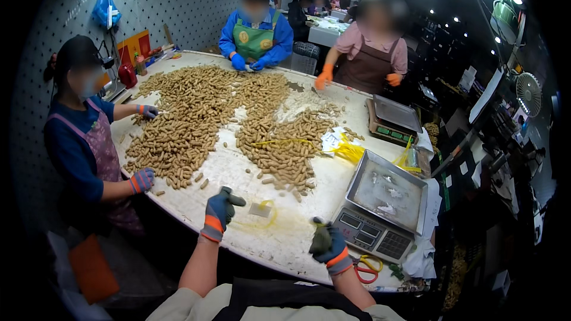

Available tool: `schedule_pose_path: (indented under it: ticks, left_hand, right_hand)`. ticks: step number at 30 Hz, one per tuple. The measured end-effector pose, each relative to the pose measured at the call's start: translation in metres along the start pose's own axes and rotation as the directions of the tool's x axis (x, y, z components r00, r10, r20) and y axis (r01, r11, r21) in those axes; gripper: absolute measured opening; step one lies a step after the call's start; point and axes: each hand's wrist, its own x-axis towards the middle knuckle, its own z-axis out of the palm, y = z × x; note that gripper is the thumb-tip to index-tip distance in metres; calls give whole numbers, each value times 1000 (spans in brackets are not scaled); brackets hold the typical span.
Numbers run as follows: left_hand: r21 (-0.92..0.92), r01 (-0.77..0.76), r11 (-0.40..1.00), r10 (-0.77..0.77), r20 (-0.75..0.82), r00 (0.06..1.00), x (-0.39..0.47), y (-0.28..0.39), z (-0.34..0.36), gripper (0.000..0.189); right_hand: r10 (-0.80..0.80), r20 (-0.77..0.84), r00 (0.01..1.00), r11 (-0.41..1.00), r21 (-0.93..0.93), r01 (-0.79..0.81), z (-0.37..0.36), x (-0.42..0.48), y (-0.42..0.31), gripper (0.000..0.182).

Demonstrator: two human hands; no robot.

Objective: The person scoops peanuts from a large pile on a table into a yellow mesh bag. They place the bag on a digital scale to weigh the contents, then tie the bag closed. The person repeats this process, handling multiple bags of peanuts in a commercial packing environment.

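My left hand (pixel 224 208), in a blue-grey glove with an orange cuff band, hovers above the worktable (pixel 250 247) with its fingers curled. Just to its right is a small pale tag (pixel 260 209) with a blurred yellow strand (pixel 273 214) looping around it. I cannot tell whether the strand touches the hand. My right hand (pixel 329 244), gloved alike, is half closed beside the front left corner of a digital scale (pixel 374 232); whether it holds anything is unclear. Beyond both hands lies a heap of unshelled peanuts (pixel 285 151).
Scissors (pixel 368 269) with red and yellow handles lie near my right wrist. Yellow mesh bags (pixel 350 149) with tags are behind the scale's tray (pixel 388 191). A second scale (pixel 395 118) stands farther back. Co-workers' gloved hands (pixel 142 180) (pixel 324 78) are around the table.
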Motion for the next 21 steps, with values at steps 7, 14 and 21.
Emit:
schedule_pose_path:
  ticks: [7,14,21]
  left_hand:
    - [-106,-222,969,246,456,856,-10,-38,29,31]
    - [55,-613,788,470,589,657,-75,-74,66,27]
    - [-615,306,727,-18,429,903,-38,-74,7,46]
  right_hand:
    - [-358,427,831,920,8,392,38,3,-119,33]
    - [-382,46,923,784,545,297,-12,3,-132,47]
    - [304,-40,952,665,724,-182,-17,-1,3,57]
